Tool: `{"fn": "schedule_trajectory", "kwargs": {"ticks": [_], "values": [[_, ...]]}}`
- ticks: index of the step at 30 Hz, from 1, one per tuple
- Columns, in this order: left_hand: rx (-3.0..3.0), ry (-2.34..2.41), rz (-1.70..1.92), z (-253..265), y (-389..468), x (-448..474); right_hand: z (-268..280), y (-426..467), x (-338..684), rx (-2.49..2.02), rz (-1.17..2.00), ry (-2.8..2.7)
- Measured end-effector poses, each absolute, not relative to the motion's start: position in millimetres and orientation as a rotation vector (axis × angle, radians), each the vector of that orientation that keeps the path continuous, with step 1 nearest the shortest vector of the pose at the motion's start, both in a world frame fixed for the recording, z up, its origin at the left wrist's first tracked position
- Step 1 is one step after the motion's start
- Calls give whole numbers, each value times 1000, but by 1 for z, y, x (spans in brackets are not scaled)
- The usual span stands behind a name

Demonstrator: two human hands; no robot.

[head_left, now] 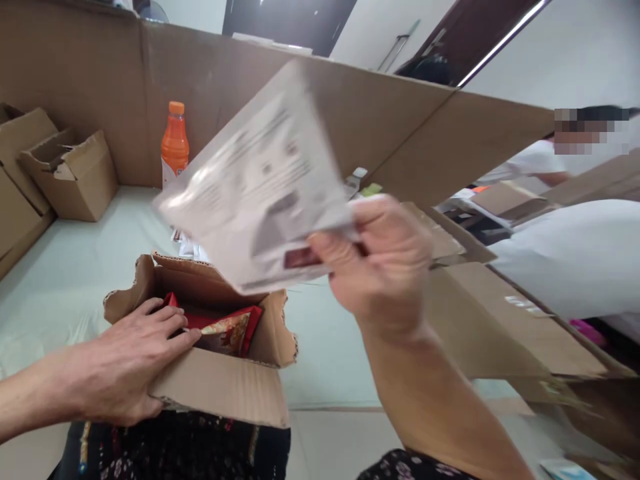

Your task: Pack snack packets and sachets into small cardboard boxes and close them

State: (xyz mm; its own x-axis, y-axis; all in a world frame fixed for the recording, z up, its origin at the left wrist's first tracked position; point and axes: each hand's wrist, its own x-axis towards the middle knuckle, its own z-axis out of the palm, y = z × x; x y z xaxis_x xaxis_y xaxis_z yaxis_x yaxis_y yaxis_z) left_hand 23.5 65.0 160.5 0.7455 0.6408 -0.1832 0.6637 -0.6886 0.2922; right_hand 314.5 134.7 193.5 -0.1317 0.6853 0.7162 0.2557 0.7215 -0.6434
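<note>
My right hand is closed on the lower right corner of a pale printed pouch, thumb in front. The pouch is tilted in mid-air above and to the right of an open cardboard box; it is blurred and its print cannot be read. Against the near left side of that box, my left hand grips the folded-out flap, with the fingers over its inner edge and the thumb on the outer side. Inside the box lies a red food packet, partly hidden by the left hand and the walls.
Behind stands an orange drink bottle against a tall cardboard partition. Smaller cardboard boxes are at the left. Small white packets lie behind the open box. A person in a white top is on the right, beyond more cardboard.
</note>
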Motion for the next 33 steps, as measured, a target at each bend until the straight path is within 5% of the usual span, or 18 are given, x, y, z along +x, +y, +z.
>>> {"fn": "schedule_trajectory", "kwargs": {"ticks": [9, 22, 33], "values": [[2603, 1052, -140, 157, 51, 24, 155, 128, 288, -602, 173, -2297], [2660, 1213, -134, 146, 49, 24, 174, 118, 307, -1250, -159, -2784], [2651, 1149, 203, 168, 44, 29, 158, 144, 267, -975, 542, -3134]]}}
